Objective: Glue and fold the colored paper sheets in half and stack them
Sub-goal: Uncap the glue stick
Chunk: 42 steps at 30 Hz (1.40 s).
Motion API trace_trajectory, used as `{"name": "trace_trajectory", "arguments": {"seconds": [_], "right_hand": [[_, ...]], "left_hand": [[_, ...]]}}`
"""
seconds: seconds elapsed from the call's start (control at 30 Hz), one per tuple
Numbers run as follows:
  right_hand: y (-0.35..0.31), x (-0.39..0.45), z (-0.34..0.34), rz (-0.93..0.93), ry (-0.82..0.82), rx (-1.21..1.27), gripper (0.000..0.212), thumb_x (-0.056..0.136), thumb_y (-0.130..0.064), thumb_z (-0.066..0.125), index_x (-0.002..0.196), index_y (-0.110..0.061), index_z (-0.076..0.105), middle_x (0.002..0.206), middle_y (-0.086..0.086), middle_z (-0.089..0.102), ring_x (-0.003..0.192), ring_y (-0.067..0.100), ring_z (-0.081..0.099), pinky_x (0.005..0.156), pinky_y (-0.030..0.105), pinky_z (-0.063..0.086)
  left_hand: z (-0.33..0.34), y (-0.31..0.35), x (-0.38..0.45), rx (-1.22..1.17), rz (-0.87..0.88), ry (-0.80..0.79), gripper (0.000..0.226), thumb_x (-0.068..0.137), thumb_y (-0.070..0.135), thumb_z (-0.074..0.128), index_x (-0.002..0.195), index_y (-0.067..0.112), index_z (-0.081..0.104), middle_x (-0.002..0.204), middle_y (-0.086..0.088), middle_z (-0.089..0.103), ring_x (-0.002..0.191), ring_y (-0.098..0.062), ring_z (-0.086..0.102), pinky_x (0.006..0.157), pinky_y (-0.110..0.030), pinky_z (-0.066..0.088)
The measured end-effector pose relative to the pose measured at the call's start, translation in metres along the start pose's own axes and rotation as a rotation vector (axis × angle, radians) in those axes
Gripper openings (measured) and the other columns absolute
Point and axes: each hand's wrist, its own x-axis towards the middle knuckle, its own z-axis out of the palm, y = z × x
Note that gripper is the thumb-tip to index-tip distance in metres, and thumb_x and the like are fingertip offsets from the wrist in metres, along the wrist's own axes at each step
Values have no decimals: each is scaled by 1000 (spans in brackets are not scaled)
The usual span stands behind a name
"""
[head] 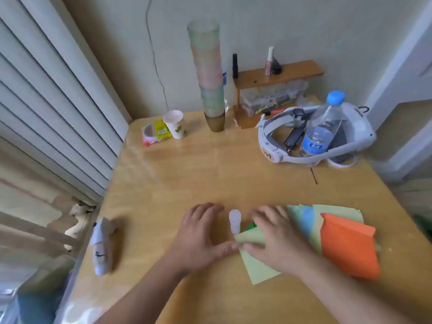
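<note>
A light green paper sheet lies near the table's front edge. My right hand presses flat on it with spread fingers. My left hand rests flat on the table beside it, its thumb touching the sheet's left corner. A white glue stick stands upright between the two hands. Something dark green peeks out behind my right hand. To the right lies a pile of sheets: an orange folded one on top, light green and blue ones beneath.
At the back of the wooden table stand a tall stack of plastic cups, a paper cup, a tape roll, a water bottle inside a white headset, and a small wooden shelf. A white wrapped item lies at the left edge.
</note>
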Motion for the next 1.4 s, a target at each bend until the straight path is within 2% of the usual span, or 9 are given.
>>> {"name": "trace_trajectory", "arguments": {"seconds": [0.13,0.27,0.43,0.6,0.73,1.0,1.2,1.3,1.4], "right_hand": [[7,1,23,-55,204,-78,66,78,-75,49,129,-35,63,125,-16,47,118,19,42,101,38,48],[7,-3,25,-69,170,-184,69,82,-78,31,133,-37,55,127,-15,40,118,18,34,104,37,42],[-7,2,30,-30,238,-259,55,87,-70,44,120,-29,59,117,-8,41,120,21,38,99,43,40],[-12,-15,28,-27,212,-296,62,90,-72,43,130,-28,62,127,-6,46,127,22,40,106,43,42],[-20,-18,14,12,99,-295,65,91,-72,45,137,-30,62,137,-4,47,141,25,37,110,44,42],[-28,2,-1,-4,107,-312,55,88,-75,48,102,-27,70,105,-7,50,122,22,52,86,37,46],[-15,8,4,20,185,-166,61,78,-85,45,84,-29,69,94,-12,52,109,13,49,87,36,49],[-2,8,-1,39,142,-7,57,81,-81,55,93,-28,74,96,-12,54,103,9,52,91,35,50],[3,3,-10,16,149,57,46,101,-58,50,135,-31,67,132,-16,60,125,12,54,105,34,46]], "left_hand": [[14,-15,-4,-64,85,85,88,73,89,62,142,37,51,142,27,47,144,-1,31,117,-28,32],[27,-17,-12,-24,92,120,68,76,79,62,130,39,52,133,24,53,132,-2,43,109,-29,40],[33,-11,-14,-39,35,154,60,70,79,65,106,39,41,120,18,58,111,-11,54,96,-37,47],[38,5,-31,39,-8,171,52,84,58,74,114,29,43,117,8,58,110,-20,55,84,-32,38],[36,18,-33,-122,-69,135,56,83,51,78,122,29,43,126,5,58,116,-19,54,90,-31,40],[41,23,-7,-563,-27,259,88,63,58,78,142,46,42,131,12,56,124,-7,56,105,-33,49],[29,24,15,-703,92,257,34,87,36,81,119,30,74,100,19,74,94,-1,66,91,-30,53],[25,21,14,-818,83,306,27,90,31,81,116,25,76,96,14,75,90,-4,64,85,-25,52],[21,19,7,-1005,68,340,35,86,32,77,118,20,75,108,8,78,97,-5,68,87,-22,52]]}}
